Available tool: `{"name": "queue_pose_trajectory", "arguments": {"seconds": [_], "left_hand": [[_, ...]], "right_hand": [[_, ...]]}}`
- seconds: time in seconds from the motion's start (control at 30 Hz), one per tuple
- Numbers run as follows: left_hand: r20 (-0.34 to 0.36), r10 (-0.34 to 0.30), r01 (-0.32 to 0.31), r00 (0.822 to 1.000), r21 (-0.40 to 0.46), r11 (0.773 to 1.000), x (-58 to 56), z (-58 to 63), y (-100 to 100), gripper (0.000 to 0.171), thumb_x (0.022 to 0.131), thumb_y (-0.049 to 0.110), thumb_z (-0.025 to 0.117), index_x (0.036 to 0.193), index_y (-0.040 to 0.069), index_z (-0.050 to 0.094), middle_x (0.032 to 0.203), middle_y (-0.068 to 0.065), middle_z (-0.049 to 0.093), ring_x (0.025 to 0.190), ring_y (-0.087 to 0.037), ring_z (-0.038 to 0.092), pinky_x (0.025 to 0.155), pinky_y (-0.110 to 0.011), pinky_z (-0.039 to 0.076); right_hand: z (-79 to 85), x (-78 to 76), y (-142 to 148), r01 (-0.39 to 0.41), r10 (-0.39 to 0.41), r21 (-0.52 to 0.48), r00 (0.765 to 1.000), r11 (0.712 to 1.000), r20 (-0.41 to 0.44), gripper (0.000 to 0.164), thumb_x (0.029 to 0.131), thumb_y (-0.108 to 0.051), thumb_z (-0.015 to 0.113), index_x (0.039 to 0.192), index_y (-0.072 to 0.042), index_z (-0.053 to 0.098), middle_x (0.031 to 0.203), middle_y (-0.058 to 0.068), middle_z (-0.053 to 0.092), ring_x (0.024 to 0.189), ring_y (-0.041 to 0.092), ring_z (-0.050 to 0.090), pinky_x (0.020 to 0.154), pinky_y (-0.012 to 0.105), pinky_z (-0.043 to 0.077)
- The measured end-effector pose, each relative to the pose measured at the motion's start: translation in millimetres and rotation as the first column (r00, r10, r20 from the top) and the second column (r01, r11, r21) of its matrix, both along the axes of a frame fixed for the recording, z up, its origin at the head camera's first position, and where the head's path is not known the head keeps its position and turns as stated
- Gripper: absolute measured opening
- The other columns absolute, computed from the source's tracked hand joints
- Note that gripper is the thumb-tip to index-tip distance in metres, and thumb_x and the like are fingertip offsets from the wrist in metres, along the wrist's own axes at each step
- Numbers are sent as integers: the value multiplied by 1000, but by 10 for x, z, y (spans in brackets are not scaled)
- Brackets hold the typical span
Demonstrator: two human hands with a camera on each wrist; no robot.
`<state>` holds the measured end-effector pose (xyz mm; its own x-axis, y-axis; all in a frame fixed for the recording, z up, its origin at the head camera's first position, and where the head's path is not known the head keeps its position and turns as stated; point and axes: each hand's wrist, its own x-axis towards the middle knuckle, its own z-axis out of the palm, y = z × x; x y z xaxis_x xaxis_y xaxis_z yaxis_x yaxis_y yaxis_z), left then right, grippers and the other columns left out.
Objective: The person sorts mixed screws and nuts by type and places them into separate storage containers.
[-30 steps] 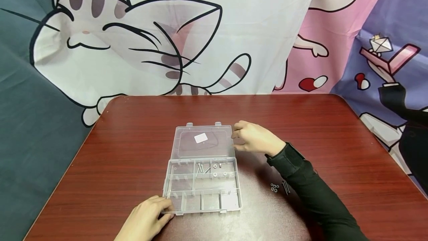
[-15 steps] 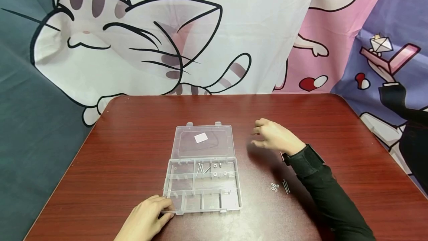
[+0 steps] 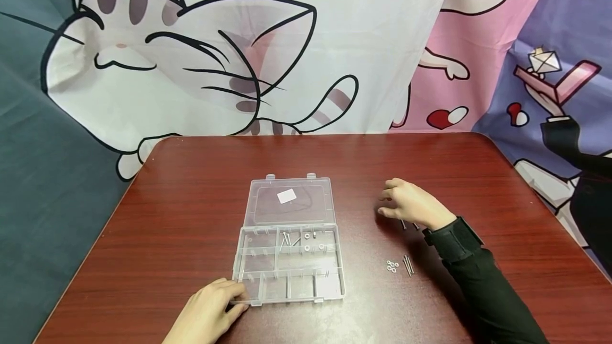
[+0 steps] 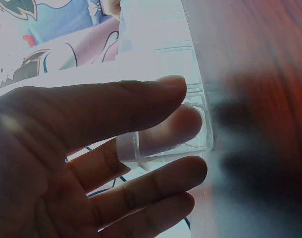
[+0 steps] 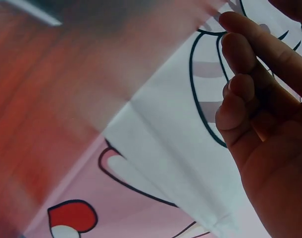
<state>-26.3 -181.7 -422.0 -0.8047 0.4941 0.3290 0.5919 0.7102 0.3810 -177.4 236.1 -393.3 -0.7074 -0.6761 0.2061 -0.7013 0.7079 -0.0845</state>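
Note:
A clear plastic compartment box (image 3: 277, 264) lies on the table with its lid (image 3: 290, 203) laid back, a white label on it. My left hand (image 3: 210, 309) holds the box's near left corner between thumb and index finger; in the left wrist view the index finger (image 4: 176, 126) shows through the plastic. My right hand (image 3: 413, 203) hovers above the table to the right of the lid, fingers loosely bent, holding nothing visible. Small screws (image 3: 404, 225) lie partly hidden beneath it. Several screws (image 3: 288, 239) and nuts (image 3: 307, 236) lie in the box's back compartments.
Right of the box sit a small cluster of nuts (image 3: 392, 266) and a few long screws (image 3: 408, 266). The reddish-brown table (image 3: 191, 216) ends at the back before a printed cartoon cloth (image 3: 382, 41).
My right hand has moved away from the lid's right edge to the right, over the small screws on the table. The left hand and the box stay put.

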Motion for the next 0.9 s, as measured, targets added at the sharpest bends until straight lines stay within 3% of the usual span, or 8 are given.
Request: {"name": "queue_pose_trajectory", "arguments": {"seconds": [0.27,0.57,0.9], "left_hand": [[13,-1,2,1000,-12,1000,-8,5,-1,34,63,11,78,67,27,48,68,21,41,63,1,42,50,-24,37],[17,-1,1,1000,-9,1000,-8,-1,4,35,63,11,78,66,27,48,68,21,40,63,1,41,50,-24,36],[-9,1,-1,1000,2,1000,-4,0,11,37,60,10,78,66,28,46,67,22,38,63,2,40,50,-23,36]], "right_hand": [[-89,100,159,72,-71,0,994,997,79,21,71,-21,75,83,-5,68,78,1,47,69,14,46,61,31,43],[-196,192,316,80,-79,-4,993,997,86,21,70,-22,75,81,-6,68,75,-1,48,67,13,46,60,32,43],[-193,264,422,131,-127,-17,979,991,161,31,67,-26,78,86,-4,68,79,-1,51,71,15,49,63,33,43]]}}
